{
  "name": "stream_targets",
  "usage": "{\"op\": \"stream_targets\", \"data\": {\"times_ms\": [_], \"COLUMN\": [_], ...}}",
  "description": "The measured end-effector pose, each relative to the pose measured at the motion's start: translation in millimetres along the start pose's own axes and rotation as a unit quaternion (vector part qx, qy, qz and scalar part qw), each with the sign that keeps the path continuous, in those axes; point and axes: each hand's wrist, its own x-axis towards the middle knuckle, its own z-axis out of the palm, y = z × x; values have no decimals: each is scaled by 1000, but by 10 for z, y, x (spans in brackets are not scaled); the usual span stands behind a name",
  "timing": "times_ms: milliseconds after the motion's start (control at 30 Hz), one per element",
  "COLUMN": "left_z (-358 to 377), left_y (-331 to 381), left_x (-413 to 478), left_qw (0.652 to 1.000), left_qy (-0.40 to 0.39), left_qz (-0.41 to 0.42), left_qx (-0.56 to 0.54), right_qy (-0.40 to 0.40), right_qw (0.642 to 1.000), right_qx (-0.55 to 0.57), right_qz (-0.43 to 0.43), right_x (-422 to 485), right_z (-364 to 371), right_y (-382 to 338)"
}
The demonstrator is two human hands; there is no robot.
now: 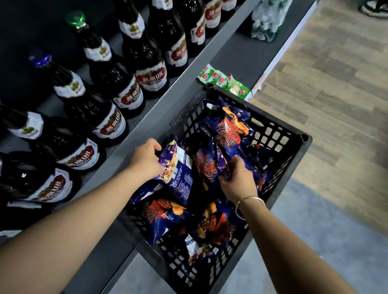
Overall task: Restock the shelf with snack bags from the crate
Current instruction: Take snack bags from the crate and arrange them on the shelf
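Observation:
A black slatted plastic crate (285, 162) sits on the lower grey shelf (244, 52) and holds several blue and orange snack bags (231, 132). My left hand (147, 158) grips the edge of one blue bag (178, 170) turned with its printed back up, at the crate's left side. My right hand (238, 180), with a silver bracelet on the wrist, grips another blue bag (210, 165) in the middle of the crate. Both hands are inside the crate.
Dark beer bottles (129, 64) with red labels stand in rows on the upper shelf at left. Green snack packets (224, 81) lie on the lower shelf behind the crate, a pack of water bottles (268, 15) farther back. Wood-look floor is at right.

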Motion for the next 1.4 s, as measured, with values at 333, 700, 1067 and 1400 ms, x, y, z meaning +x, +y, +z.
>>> {"op": "stream_targets", "data": {"times_ms": [333, 700, 1067, 1400], "left_z": [-180, -389, -1089, -2981], "left_y": [-87, -83, 220, 655], "left_x": [-314, -719, -1253, -2448], "left_qw": [999, 988, 975, 923], "left_qy": [0, -113, -31, 163], "left_qz": [47, 101, 216, 350], "left_qx": [-17, -11, 44, 3], "right_qy": [-26, 7, 39, 85], "right_qw": [1000, 999, 994, 943], "right_qx": [-9, -30, -43, 113], "right_qz": [-2, 20, -87, -302], "right_x": [-183, -396, -759, -1397], "right_z": [-99, -545, -1490, -2961], "right_y": [4, -74, -702, -2673]}}
